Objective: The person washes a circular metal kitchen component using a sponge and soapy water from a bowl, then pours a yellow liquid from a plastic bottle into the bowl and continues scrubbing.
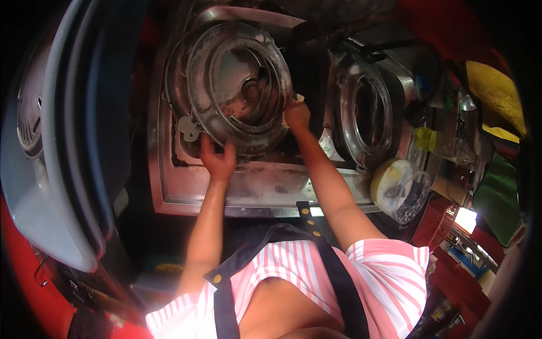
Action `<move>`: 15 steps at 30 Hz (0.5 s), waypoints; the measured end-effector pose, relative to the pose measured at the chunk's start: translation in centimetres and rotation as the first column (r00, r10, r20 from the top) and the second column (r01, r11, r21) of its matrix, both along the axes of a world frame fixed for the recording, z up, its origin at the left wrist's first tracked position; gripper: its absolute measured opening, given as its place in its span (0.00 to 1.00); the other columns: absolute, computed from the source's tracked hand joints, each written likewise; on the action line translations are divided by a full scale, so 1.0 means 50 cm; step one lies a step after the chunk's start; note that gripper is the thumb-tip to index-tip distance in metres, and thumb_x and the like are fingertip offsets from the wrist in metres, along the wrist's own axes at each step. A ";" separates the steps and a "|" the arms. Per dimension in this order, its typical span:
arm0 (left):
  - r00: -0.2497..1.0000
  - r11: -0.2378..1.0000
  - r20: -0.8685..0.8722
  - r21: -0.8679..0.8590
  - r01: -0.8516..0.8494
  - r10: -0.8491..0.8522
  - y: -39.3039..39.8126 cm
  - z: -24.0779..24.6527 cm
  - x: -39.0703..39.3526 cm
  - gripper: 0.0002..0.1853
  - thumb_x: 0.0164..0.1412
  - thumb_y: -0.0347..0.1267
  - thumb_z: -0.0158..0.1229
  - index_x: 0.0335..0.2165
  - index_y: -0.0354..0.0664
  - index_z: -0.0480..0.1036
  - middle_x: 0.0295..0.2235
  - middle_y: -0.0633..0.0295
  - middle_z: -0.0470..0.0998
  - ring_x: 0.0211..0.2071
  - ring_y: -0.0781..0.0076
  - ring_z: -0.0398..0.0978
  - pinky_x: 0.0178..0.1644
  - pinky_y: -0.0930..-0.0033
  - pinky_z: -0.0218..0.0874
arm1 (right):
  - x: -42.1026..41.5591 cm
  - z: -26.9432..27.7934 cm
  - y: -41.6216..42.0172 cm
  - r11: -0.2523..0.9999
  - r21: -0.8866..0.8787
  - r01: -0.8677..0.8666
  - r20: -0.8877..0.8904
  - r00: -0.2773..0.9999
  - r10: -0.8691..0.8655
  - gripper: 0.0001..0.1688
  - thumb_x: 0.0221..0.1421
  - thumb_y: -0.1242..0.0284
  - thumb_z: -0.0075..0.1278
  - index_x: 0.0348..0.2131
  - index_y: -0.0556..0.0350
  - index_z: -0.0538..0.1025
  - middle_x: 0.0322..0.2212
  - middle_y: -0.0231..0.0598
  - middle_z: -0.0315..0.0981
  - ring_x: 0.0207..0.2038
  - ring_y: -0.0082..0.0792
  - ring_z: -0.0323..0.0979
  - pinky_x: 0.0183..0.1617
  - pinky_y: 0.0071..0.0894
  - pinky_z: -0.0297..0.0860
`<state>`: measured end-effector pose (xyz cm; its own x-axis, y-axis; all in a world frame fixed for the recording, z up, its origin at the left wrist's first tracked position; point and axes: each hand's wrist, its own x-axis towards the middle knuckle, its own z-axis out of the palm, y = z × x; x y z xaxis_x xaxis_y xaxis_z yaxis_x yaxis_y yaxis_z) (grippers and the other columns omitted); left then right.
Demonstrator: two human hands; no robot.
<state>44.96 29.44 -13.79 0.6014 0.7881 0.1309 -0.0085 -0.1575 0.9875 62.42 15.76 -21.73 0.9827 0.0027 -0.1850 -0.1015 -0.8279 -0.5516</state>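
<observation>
A large round ring (201, 101) with a wide, glossy, spotted rim stands tilted in the left part of a stainless-steel sink (271, 182). At its lower left edge is my left hand (218, 156), thumb and fingers apart about the rim. A pale flat tab (191, 129) shows beside those fingers. My right hand (297, 114) grips a pale sponge or cloth (300, 98) against the ring's right side. Through the ring's opening I see the metal basin and a round drain (253, 90). Wet sheen hides whether the ring is metal or clear plastic.
A second, smaller ring (348, 110) leans in the right part of the sink. At the sink's front right corner sits a round tub (389, 182) with clear wrap. A clear bottle (449, 146), a yellow cloth (495, 97) and a green cloth (497, 199) are farther right. Large pale basins (55, 169) stand at left.
</observation>
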 end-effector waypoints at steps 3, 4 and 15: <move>0.999 0.999 -0.038 -0.052 -0.006 0.004 -0.004 0.014 0.000 0.16 0.49 0.27 0.54 0.38 0.32 0.65 0.30 0.57 0.73 0.31 0.72 0.71 0.36 0.72 0.61 | -0.054 -0.007 -0.012 0.983 -0.039 -0.179 0.054 0.982 0.181 0.24 0.53 0.62 0.41 0.18 0.69 0.71 0.21 0.62 0.71 0.30 0.55 0.73 0.32 0.48 0.68; 0.999 0.999 -0.040 -0.046 -0.003 0.001 0.000 0.013 -0.006 0.16 0.50 0.28 0.54 0.38 0.32 0.65 0.30 0.57 0.73 0.31 0.72 0.71 0.36 0.72 0.61 | -0.089 0.023 -0.014 0.971 0.002 -0.237 0.029 0.971 0.237 0.25 0.53 0.62 0.41 0.19 0.69 0.71 0.20 0.61 0.71 0.28 0.54 0.74 0.31 0.46 0.69; 1.000 0.999 0.008 0.051 0.008 -0.009 0.005 0.000 -0.011 0.30 0.60 0.50 0.40 0.43 0.30 0.63 0.35 0.53 0.72 0.35 0.62 0.70 0.41 0.69 0.60 | -0.249 0.264 0.141 0.651 0.642 0.406 -0.544 0.839 0.012 0.19 0.52 0.63 0.51 0.22 0.64 0.72 0.10 0.34 0.66 0.09 0.25 0.64 0.13 0.26 0.60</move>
<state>44.42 29.70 -13.78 0.6070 0.7751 0.1756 -0.0181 -0.2075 0.9781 49.96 22.79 -8.51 0.7591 0.1538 -0.6325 -0.6209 -0.1210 -0.7745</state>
